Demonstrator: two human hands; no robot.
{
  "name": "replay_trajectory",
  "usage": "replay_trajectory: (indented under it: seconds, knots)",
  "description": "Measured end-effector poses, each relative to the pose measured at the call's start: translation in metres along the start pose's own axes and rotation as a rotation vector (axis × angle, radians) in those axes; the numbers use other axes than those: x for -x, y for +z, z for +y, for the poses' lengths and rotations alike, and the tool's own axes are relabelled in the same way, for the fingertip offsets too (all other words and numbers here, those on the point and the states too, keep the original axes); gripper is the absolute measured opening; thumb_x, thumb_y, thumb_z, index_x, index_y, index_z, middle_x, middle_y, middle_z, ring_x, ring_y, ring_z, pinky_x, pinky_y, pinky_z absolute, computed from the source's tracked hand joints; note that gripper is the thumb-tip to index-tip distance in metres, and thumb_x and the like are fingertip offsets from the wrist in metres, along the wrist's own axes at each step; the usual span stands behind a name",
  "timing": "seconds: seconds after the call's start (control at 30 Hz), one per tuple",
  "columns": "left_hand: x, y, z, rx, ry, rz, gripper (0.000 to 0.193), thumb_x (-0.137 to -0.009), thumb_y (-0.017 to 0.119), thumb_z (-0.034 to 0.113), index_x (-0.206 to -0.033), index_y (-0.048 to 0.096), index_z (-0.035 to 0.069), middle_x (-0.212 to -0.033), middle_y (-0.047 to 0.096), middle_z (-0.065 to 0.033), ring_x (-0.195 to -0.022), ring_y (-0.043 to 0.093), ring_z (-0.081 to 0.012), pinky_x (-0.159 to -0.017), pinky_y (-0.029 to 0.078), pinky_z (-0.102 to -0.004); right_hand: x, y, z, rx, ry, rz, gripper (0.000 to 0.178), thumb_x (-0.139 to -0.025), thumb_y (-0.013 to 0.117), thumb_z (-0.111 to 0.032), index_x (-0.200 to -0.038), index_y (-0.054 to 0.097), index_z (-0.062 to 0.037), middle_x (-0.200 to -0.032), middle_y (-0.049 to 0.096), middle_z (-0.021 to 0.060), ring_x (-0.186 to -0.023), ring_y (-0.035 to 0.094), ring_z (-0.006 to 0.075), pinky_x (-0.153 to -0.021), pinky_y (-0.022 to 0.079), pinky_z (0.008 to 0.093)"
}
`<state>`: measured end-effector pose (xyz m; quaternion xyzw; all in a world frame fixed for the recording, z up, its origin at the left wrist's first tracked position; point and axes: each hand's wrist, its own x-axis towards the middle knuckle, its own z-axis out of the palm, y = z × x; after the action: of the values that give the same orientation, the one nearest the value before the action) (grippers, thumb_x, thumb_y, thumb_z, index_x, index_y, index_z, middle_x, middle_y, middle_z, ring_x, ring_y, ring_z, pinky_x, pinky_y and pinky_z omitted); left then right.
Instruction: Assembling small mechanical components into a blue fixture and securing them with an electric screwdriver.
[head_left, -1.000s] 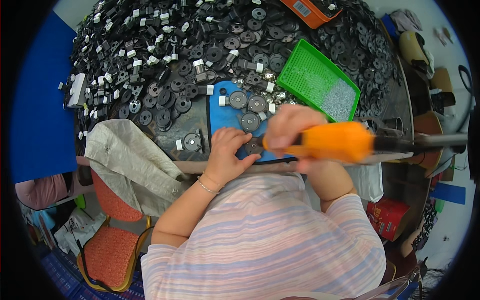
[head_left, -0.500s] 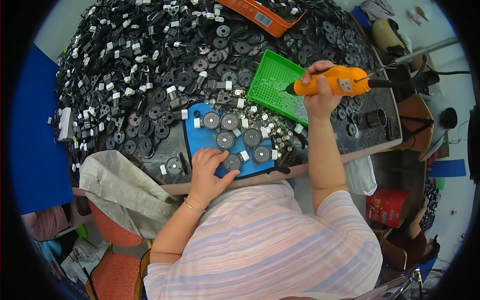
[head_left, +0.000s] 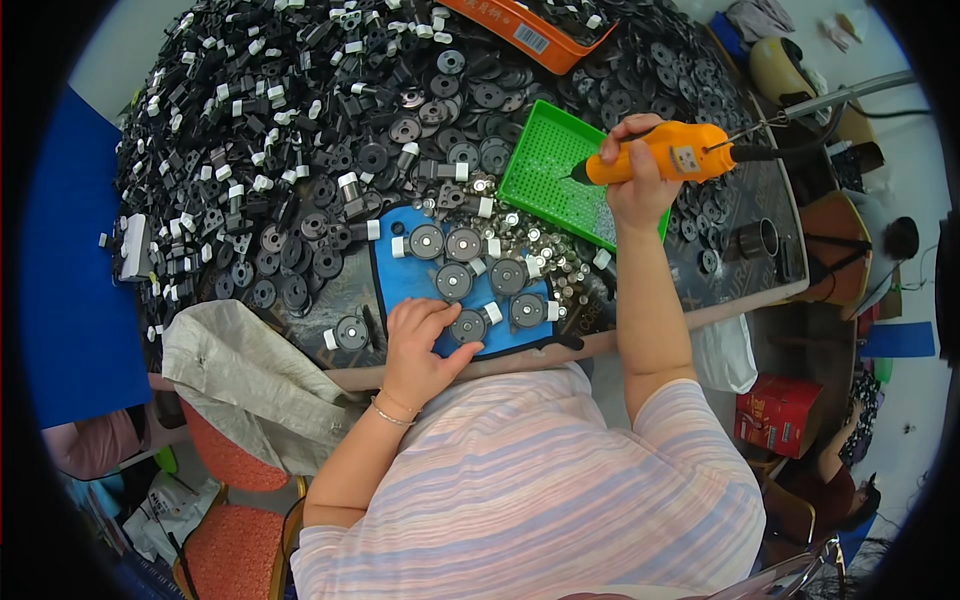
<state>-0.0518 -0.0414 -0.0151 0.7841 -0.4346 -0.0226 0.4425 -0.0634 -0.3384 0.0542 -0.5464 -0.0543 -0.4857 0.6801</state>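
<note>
My right hand point(head_left: 640, 180) is wrapped round an orange-yellow electric screwdriver point(head_left: 690, 152). Its dark tip points left over a green perforated tray point(head_left: 525, 196) that holds many tiny shiny pieces, probably screws. On a blue mat point(head_left: 396, 276), my left hand point(head_left: 420, 340) has its thumb and forefinger round a black round part point(head_left: 468, 326) with a white tab. Several similar parts lie just beyond it on the mat, among them one black disc assembly point(head_left: 453, 282) and another point(head_left: 527, 311). Small silvery caps point(head_left: 545, 250) are scattered between mat and tray.
A large heap of black parts with white tabs point(head_left: 240, 130) covers the left and far table. Black discs point(head_left: 660, 80) pile up behind the tray, near an orange box point(head_left: 545, 42). A metal cup point(head_left: 757, 238) stands at right. Grey cloth point(head_left: 250, 370) hangs over the front left edge.
The electric screwdriver has shifted very slightly up and left over the green tray. My left hand stays on the same round part.
</note>
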Motion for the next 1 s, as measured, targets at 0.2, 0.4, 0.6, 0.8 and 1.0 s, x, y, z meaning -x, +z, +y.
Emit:
replay_trajectory:
  seconds: [0.2,0.4,0.6,0.8,1.0]
  knots:
    - [0.001,0.0,0.0,0.003,-0.011,-0.004,0.044,-0.062,0.08,0.026,-0.097,0.065,0.004,-0.096,0.061,-0.0102,-0.092,0.054,-0.0293,-0.089,0.037,-0.0408,-0.001,-0.001,0.003,0.014,-0.007,0.004,0.016,-0.08,0.062,0.0,-0.094,0.054,0.0003,-0.082,0.059,0.0097,-0.063,0.057,0.015,-0.061,0.048,0.0271]
    - [0.002,0.0,-0.001,0.005,-0.019,-0.007,0.044,-0.063,0.08,0.027,-0.098,0.065,0.004,-0.098,0.06,-0.0101,-0.094,0.053,-0.0295,-0.09,0.036,-0.0407,-0.003,0.0,0.003,-0.028,0.013,0.007,0.016,-0.08,0.062,0.0,-0.094,0.055,0.0002,-0.082,0.06,0.0103,-0.063,0.057,0.0154,-0.06,0.048,0.0272]
    - [0.003,0.001,-0.002,0.007,-0.023,-0.011,0.044,-0.064,0.08,0.027,-0.099,0.065,0.004,-0.099,0.06,-0.0099,-0.095,0.053,-0.0296,-0.091,0.036,-0.0411,-0.003,-0.001,0.003,-0.012,0.005,0.007,0.015,-0.08,0.062,0.001,-0.094,0.055,0.0005,-0.081,0.06,0.0102,-0.063,0.057,0.0158,-0.06,0.048,0.0275]
    - [0.004,0.001,-0.002,0.004,-0.023,-0.009,0.044,-0.064,0.08,0.027,-0.099,0.065,0.005,-0.099,0.06,-0.0098,-0.096,0.053,-0.0295,-0.092,0.036,-0.0414,-0.003,-0.004,0.005,-0.052,0.034,-0.015,0.015,-0.08,0.061,0.001,-0.094,0.055,0.001,-0.08,0.059,0.0104,-0.061,0.057,0.0165,-0.059,0.048,0.0277]
    - [0.004,-0.001,-0.001,-0.001,-0.023,-0.016,0.044,-0.064,0.08,0.027,-0.1,0.065,0.004,-0.1,0.06,-0.0097,-0.096,0.053,-0.0292,-0.091,0.036,-0.0415,-0.006,0.002,-0.005,-0.017,0.034,0.025,0.015,-0.081,0.059,0.001,-0.095,0.054,0.0011,-0.079,0.058,0.0109,-0.062,0.056,0.0175,-0.06,0.047,0.0284]
